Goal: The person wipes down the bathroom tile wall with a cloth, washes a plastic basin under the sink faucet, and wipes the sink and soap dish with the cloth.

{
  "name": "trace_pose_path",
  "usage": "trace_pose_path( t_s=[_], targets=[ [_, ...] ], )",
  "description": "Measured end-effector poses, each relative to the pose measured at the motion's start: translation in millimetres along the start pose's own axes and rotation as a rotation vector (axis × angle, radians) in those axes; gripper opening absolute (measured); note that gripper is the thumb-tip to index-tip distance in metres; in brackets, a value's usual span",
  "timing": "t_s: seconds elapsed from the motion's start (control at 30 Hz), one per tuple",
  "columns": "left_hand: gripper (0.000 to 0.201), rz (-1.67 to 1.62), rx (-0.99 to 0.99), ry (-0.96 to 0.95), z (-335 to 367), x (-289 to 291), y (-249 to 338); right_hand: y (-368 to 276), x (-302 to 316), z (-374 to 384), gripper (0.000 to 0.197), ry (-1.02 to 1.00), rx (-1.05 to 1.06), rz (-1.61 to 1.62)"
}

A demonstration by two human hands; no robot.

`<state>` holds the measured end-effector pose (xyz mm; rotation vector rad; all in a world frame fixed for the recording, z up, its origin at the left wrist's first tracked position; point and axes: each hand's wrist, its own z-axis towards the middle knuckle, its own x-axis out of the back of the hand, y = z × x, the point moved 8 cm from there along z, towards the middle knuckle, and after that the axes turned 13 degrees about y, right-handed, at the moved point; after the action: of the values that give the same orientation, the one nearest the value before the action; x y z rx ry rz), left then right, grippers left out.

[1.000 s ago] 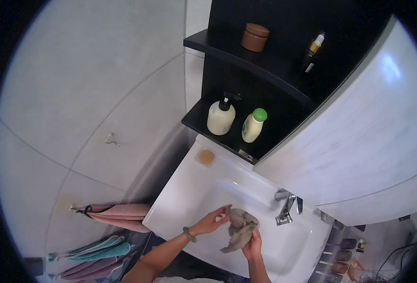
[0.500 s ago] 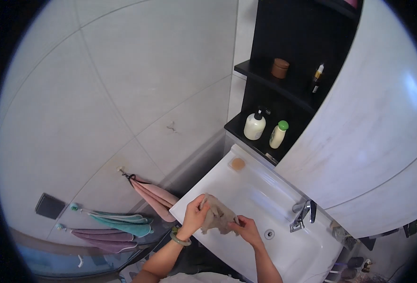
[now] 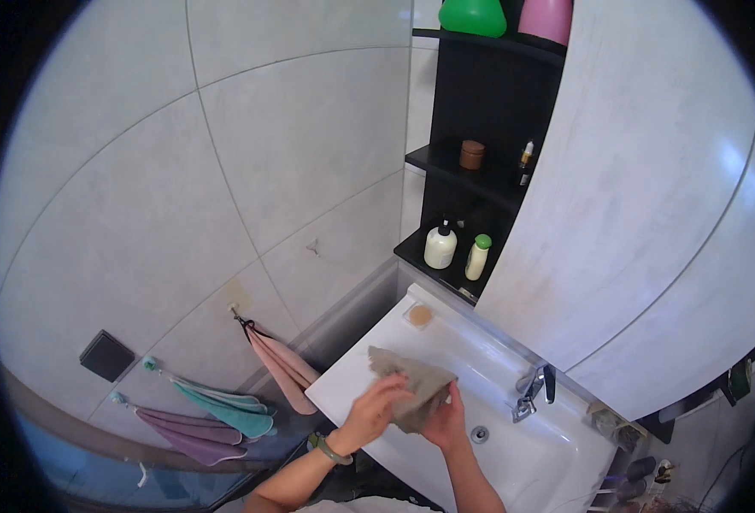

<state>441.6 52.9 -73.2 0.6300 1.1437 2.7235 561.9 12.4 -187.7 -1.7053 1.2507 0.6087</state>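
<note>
A grey-brown cloth (image 3: 424,389) is spread out over the left part of the white washbasin. My right hand (image 3: 446,421) grips it from below at its near right side, thumb up along the edge. My left hand (image 3: 377,412), with a pale green bangle at the wrist, lies against the cloth's near left side, its fingers stretched out across the surface. Beyond the cloth, a tan bar of soap (image 3: 419,315) rests in a clear dish at the basin's far left corner.
A chrome tap (image 3: 533,393) stands at the basin's right rear, near the drain (image 3: 479,434). Black shelves hold a white pump bottle (image 3: 440,246), a green-capped bottle (image 3: 477,258) and a brown jar (image 3: 472,155). Pink (image 3: 283,368), teal (image 3: 223,408) and purple towels (image 3: 191,434) hang left.
The cloth has gone from bunched to opened out. My left hand has loosened its pinch and moved onto the cloth's face; my right hand has shifted slightly. The view has tilted up.
</note>
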Motion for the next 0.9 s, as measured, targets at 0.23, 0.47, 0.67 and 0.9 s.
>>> trace_pose_path(
  t_s=[0.23,0.47,0.67,0.9],
  targets=[
    [0.057,0.063,-0.386,-0.112,-17,-23,34,-44,9,-1,0.042,0.06,0.207,-0.224],
    [0.032,-0.28,0.437,-0.107,40,-8,-22,-46,-26,-21,0.047,-0.122,0.06,-0.37],
    [0.02,-0.126,0.321,0.361,53,14,-11,-5,-12,-18,0.054,-0.144,0.156,-0.526],
    [0.02,0.127,-0.514,-0.089,-15,-35,31,-15,-46,-36,0.057,-0.259,0.12,-0.299]
  ],
)
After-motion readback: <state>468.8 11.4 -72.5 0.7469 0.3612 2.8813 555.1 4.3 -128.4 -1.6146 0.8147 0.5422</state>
